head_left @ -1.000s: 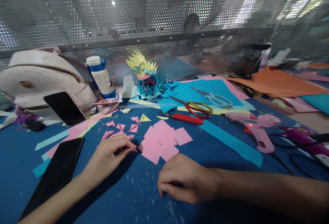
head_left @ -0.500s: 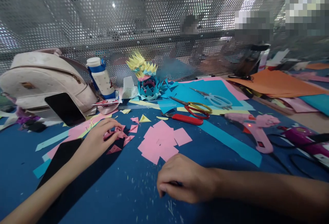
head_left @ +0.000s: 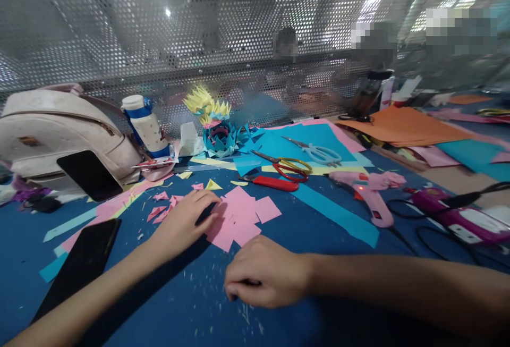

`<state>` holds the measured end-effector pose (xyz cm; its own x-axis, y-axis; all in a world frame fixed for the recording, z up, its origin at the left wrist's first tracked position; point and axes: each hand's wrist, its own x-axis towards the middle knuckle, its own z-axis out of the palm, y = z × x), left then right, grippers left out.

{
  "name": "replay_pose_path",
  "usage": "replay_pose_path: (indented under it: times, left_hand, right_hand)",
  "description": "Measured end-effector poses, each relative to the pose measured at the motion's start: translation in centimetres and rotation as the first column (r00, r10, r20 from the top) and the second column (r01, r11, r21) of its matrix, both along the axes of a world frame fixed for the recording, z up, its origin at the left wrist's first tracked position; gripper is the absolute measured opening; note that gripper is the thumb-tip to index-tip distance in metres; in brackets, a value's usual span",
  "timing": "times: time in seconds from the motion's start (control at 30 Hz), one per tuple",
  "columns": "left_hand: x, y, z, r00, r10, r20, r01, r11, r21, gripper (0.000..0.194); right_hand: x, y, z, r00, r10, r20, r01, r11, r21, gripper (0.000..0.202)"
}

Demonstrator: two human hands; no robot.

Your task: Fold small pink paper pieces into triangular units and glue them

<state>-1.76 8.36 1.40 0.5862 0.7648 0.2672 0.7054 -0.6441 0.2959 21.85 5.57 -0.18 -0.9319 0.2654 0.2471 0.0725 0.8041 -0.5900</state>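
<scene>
I have the left hand [head_left: 187,222], thumb and fingers parted, at the squares [head_left: 241,211], the right hand [head_left: 265,272] curled closed nearby; dragging either could scatter them.

from my remote seat i find bare table [head_left: 175,304] open between the left forearm [head_left: 107,288] and right hand [head_left: 263,273]. beyond the pink squares [head_left: 241,211], a red cutter [head_left: 275,183] and scissors [head_left: 295,166] bar passage; a glue gun [head_left: 373,193] obstructs rightward, a phone [head_left: 82,259] leftward.
</scene>
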Motion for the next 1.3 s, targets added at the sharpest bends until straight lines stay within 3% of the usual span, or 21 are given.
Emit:
replay_pose_path:
  times: [0.1, 0.27, 0.53, 0.73, 0.9, 1.0, 1.13, 1.3]
  left_hand:
    - [0.9, 2.8, 0.3, 0.997, -0.053, -0.062, 0.049, 0.997, -0.067, 0.032]
    - [0.7, 6.3, 0.2, 0.983, -0.056, -0.175, 0.018, 0.977, -0.211, 0.033]
    - [1.1, 6.7, 1.5, 0.979, -0.072, -0.189, -0.007, 0.921, -0.389, 0.033]
    - [0.5, 4.8, 3.2, 0.998, 0.007, -0.067, -0.037, 0.887, -0.461, 0.032]
    - [0.4, 0.8, 3.4, 0.987, 0.063, 0.148, 0.019, 0.87, -0.494, 0.02]
    - [1.0, -2.3, 2.7, 0.96, 0.1, 0.261, 0.043, 0.869, -0.493, 0.008]
    - [1.9, -5.4, 1.3, 0.915, 0.197, 0.352, 0.002, 0.871, -0.492, 0.013]
    - [2.2, -6.8, -0.2, 0.888, 0.234, 0.397, -0.005, 0.866, -0.499, 0.012]
  right_hand:
    - [0.1, 0.0, 0.0, 1.0, 0.006, 0.005, -0.006, 1.0, 0.002, 0.017]
    - [0.2, 0.0, 0.0, 1.0, 0.017, 0.025, -0.018, 0.999, 0.035, 0.021]
    - [0.2, 0.0, -0.3, 1.0, 0.017, -0.018, -0.016, 0.999, 0.043, 0.021]
    - [0.5, -0.1, -0.1, 0.999, -0.031, -0.034, 0.029, 0.999, -0.035, 0.017]
    - [1.2, 1.7, 1.5, 0.929, -0.369, -0.027, 0.365, 0.926, -0.097, 0.035]
    - [1.4, 2.6, 2.3, 0.877, -0.48, -0.002, 0.476, 0.872, -0.113, 0.032]
    - [1.2, 2.2, 2.5, 0.895, -0.436, 0.093, 0.444, 0.892, -0.083, 0.024]
    - [1.1, 1.1, 1.8, 0.932, -0.327, 0.155, 0.338, 0.94, -0.051, 0.022]
